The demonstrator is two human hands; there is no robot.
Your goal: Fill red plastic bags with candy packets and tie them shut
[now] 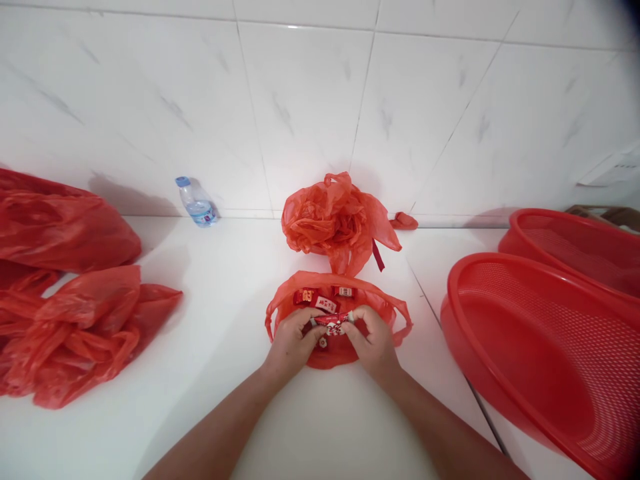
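Between my two hands is a small red-and-white wrapped candy [333, 323], pinched at both ends. My left hand [295, 337] has thumb and fingers closed on its left end. On the right end, my right hand [371, 339] grips in the same way. Directly beneath is an open red plastic bag [387, 308] lying on the white table. Several red wrapped packets [306, 296] show inside it, some with white labels and printed characters. My hands hide part of the bag's contents.
Behind the open bag sits a crumpled red plastic bag [333, 217] against the tiled wall. More red bags [75, 333] lie at left, near a water bottle [197, 203]. Two red perforated baskets [510, 347] stand at right. A dark seam [477, 393] crosses the table.
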